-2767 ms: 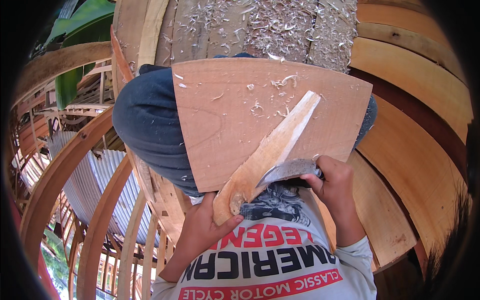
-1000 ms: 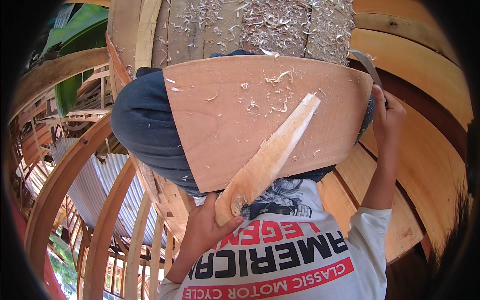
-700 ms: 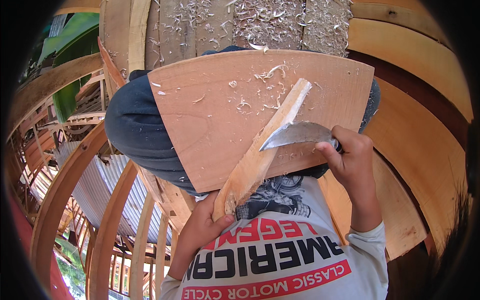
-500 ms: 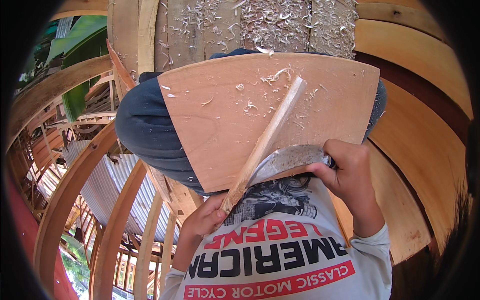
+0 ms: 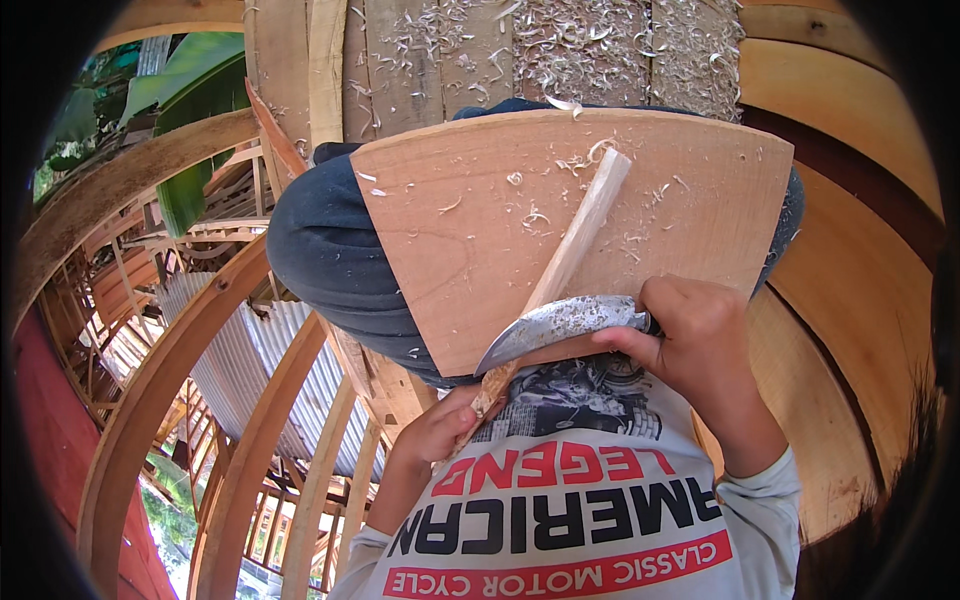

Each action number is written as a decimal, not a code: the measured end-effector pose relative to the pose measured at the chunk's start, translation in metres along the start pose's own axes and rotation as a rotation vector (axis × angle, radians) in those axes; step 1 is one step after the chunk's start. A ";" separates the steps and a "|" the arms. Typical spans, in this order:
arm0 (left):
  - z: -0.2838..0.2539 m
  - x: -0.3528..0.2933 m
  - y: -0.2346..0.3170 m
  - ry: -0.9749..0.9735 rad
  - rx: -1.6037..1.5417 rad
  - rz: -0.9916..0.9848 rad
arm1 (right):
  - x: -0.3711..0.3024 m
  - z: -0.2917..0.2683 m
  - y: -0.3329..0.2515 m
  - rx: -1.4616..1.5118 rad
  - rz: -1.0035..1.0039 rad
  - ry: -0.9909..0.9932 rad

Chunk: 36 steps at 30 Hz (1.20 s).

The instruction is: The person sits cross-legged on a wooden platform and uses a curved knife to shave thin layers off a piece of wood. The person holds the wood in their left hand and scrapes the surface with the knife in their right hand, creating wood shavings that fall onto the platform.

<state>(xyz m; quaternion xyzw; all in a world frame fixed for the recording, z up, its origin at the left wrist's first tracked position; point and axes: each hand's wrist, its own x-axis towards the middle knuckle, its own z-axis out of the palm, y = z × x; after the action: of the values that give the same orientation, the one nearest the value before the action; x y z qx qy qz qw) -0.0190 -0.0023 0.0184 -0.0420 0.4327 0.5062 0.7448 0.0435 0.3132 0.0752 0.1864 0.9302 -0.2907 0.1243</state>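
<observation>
My left hand (image 5: 437,430) is closed around the near end of a pale wooden stick (image 5: 575,235), which slants up and to the right. The stick lies over a flat wooden board (image 5: 430,250) resting across my lap. In my right hand (image 5: 695,325) is the handle of a broad, curved knife (image 5: 565,325), mostly hidden by the fingers. Its stained blade points left and crosses over the stick near the board's front edge, with the tip a little above my left hand. Curled wood shavings (image 5: 535,215) lie on the board around the stick.
Beyond my knees, a plank floor (image 5: 405,80) is strewn with shavings. Curved wooden ribs (image 5: 165,375) stand at the left, with corrugated metal sheets (image 5: 240,345) below them. Wide bent planks (image 5: 830,270) form a wall on the right. Large green leaves (image 5: 190,80) hang at the upper left.
The knife blade has shifted from beside the stick to across it, toward my left hand. The whole view has slid slightly, so the board and my legs appear farther right.
</observation>
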 end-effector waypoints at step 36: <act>0.012 0.008 0.020 -0.024 -0.010 -0.044 | -0.002 -0.036 0.029 -0.027 0.187 0.174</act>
<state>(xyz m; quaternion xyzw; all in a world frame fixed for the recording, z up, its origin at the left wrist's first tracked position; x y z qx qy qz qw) -0.0268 0.0191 0.0284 -0.0494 0.4203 0.4923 0.7606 0.0528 0.3559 0.0898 0.2954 0.9198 -0.2481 0.0722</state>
